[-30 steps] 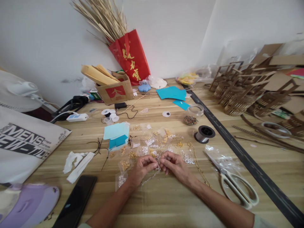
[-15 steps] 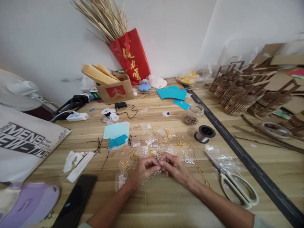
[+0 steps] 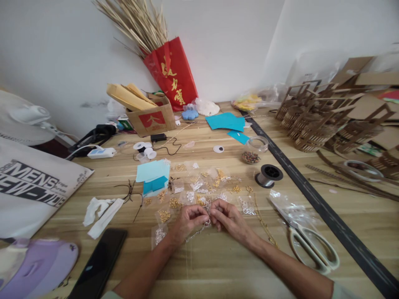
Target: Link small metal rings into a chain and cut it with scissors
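A silver chain [image 3: 195, 237] trails just nearer than the left hand [image 3: 188, 222], which pinches its end; the right hand [image 3: 230, 216] keeps fingertips together alongside, their contents too small to tell. Beyond both lie small packets [image 3: 175, 203].

Chain [image 3: 196, 234], one: silver-toned, slender, fine-linked. Showing a small bright ring [image 3: 207, 223] at its upper end, partly hidden in the grip. Slanting down leftward from the ring in a slack line, its loose end pointing toward the desk's [image 3: 224, 261] near left corner. Sitting well apart from the far edge. Clasp details remaining too small to tell.
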The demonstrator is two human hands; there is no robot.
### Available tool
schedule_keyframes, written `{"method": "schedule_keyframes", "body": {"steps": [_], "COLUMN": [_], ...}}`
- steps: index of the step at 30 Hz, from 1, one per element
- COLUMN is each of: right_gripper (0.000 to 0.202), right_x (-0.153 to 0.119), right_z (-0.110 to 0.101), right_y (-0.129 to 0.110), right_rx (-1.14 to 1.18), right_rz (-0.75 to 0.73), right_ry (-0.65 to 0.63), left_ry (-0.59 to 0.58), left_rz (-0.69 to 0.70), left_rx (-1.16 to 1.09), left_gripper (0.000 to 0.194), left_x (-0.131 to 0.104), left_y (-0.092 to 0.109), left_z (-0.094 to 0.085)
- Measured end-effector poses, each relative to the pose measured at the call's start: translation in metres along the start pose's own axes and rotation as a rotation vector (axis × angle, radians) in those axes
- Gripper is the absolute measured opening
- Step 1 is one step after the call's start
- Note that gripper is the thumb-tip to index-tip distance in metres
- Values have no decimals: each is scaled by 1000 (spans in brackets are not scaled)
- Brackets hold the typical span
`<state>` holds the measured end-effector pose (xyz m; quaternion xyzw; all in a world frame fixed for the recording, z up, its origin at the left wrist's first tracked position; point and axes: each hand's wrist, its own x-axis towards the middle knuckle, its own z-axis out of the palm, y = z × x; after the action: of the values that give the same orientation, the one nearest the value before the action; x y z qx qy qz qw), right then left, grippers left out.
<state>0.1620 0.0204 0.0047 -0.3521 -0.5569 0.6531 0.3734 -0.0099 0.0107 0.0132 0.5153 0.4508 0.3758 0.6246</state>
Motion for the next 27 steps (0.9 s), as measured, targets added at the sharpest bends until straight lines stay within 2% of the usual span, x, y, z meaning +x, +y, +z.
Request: {"method": "schedule_keyframes", "body": {"steps": [12, 17, 23, 27], "right_gripper": [37, 38, 34, 29], "right_x": [-2, -2, -3, -2], "right_z": [-4, -2, -1, -3], "right_y": [10, 4, -7, -4], "right_rx": [-79, -18, 74, 41], "right_rz": [-44, -19, -5, -50], "right_ry": [-25, -12, -25, -56], "left_ry": [-20, -45, 53, 96], "left_rz": [24, -8, -5, -33], "left_rx": [117, 22, -121, -255], "left_gripper": [27, 28, 21, 20], "left_x": [-1, -1, 2, 4], "left_y": [-1, 0, -7, -11], "left_z": [5, 4, 1, 1]}}
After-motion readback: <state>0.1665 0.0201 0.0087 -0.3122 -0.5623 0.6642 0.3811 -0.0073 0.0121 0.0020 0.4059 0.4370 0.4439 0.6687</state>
